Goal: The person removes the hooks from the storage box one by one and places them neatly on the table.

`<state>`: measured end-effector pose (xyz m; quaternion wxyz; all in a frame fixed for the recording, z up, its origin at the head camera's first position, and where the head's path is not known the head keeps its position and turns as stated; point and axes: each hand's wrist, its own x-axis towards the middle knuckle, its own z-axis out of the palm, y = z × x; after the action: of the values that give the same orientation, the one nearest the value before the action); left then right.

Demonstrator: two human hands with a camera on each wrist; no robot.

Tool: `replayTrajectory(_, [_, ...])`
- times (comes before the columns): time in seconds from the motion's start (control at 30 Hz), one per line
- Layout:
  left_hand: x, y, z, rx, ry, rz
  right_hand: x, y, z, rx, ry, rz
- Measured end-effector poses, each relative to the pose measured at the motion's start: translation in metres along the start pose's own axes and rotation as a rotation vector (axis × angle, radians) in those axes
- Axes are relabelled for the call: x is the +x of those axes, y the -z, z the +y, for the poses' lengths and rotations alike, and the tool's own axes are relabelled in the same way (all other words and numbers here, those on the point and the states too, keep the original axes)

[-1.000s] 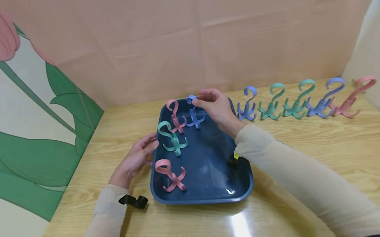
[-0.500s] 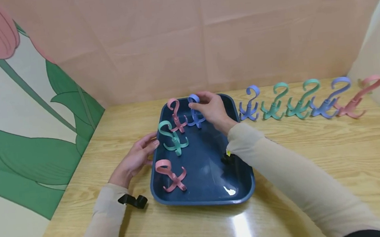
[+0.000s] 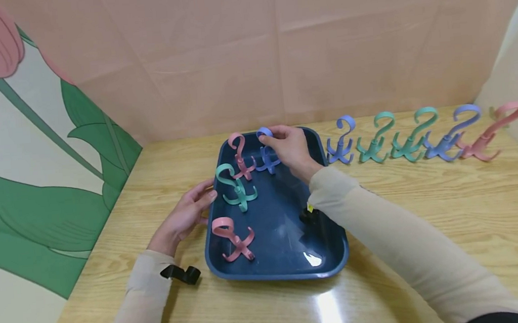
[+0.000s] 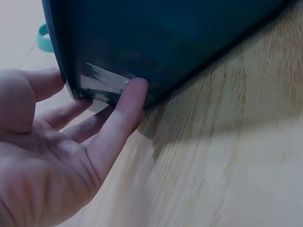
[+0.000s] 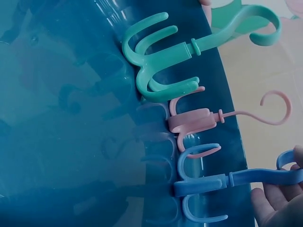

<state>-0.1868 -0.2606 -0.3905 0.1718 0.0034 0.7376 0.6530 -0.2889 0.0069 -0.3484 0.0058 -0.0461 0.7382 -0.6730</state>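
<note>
In the head view, my right hand [image 3: 291, 148] pinches the curved top of a blue rotating hanger hook [image 3: 268, 158]. That hook's prongs stand inside a dark blue tray [image 3: 282, 276], against its back wall. My left hand [image 3: 185, 215] rests at the tray's left side; the left wrist view shows its loosely extended fingers [image 4: 124, 106] touching the outer wall and the thumb near the rim. Beside the blue hook stands a pink hook [image 5: 194, 120], then a green hook [image 5: 165, 59], both leaning on the tray's walls. A second pink hook [image 3: 238, 244] lies at the front left.
On the wooden table [image 3: 427, 204], right of the tray, several hooks stand in a row: a blue one [image 3: 340, 142], green ones [image 3: 373, 142], another blue one [image 3: 446, 139] and a pink one [image 3: 485, 138]. A draped pink cloth [image 3: 232, 57] closes off the back.
My right hand has shifted slightly while keeping hold of the blue hook, which stays at about the same spot. The left hand and the other hooks in the tray have not moved.
</note>
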Motion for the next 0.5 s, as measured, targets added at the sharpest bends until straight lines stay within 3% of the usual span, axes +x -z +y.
replayTrajectory(0.5, [0.0001,-0.0003,0.0002,0.016,0.007,0.009,-0.0015,0.0004,-0.0002,0.015,-0.002,0.005])
